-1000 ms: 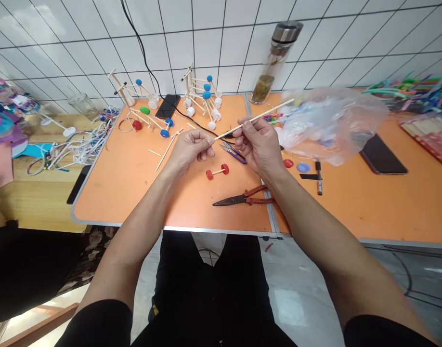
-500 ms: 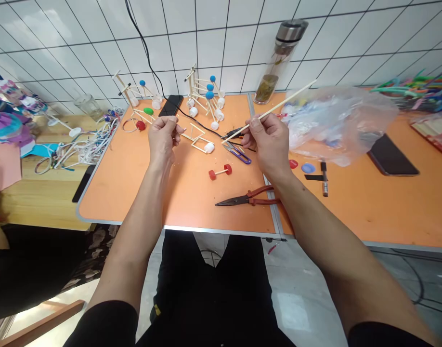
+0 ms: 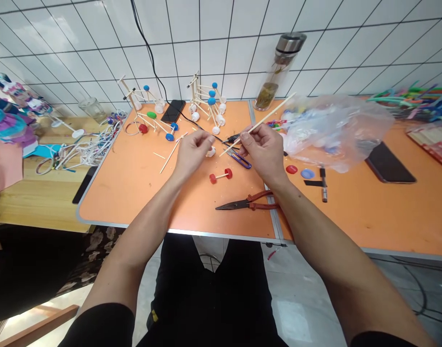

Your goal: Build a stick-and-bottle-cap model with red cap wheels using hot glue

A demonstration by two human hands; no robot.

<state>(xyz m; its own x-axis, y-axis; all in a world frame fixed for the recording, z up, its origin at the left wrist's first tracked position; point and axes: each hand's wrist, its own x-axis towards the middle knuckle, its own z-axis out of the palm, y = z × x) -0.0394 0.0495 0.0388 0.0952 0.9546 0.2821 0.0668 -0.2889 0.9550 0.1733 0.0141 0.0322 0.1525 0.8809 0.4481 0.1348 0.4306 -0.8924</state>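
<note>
My right hand (image 3: 264,152) pinches a thin wooden stick (image 3: 273,112), which slants up to the right with its lower end pointing at my left hand. My left hand (image 3: 192,153) is closed, thumb against fingers, just short of that lower end; whatever may be in the pinch is hidden. Beneath my hands lie purple-handled snips (image 3: 240,159) and a short rod with red caps as wheels (image 3: 221,176). Beside my left wrist rests a loose stick (image 3: 169,159). Red-handled long-nose pliers (image 3: 246,202) lie nearer the table edge.
Stick models with blue and white wheels (image 3: 211,101) stand at the back, near a phone (image 3: 173,111). A glass tea bottle (image 3: 279,72) stands by the wall. To the right are a plastic bag (image 3: 336,127), a red cap (image 3: 292,169), a blue cap (image 3: 307,173) and another phone (image 3: 390,163).
My left hand has moved right and slightly down, towards the stick's lower end, uncovering loose sticks and blue wheels on the left. My right hand still holds the stick, now slightly lower.
</note>
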